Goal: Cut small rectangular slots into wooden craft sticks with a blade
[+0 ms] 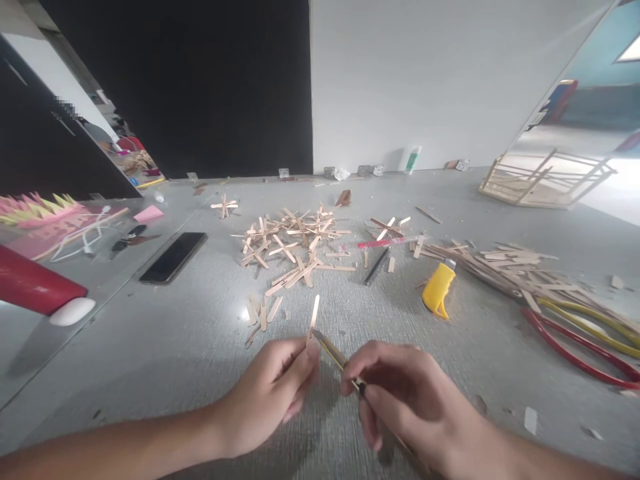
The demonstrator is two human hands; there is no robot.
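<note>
Left of centre, the left hand has its grip pinched on a wooden stick, held tip-up above the tabletop. Just right of it, a pointed metal tool seems to meet the stick near the fingertips — a slip could nick them, and hard pressure might split the thin wood. Further right, the right hand has its grip clamped round the tool; loosely held, it could twist.

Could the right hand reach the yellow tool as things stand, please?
Probably yes: nothing visible blocks the right hand from the yellow tool, though that hand holds a pointed tool.
</note>
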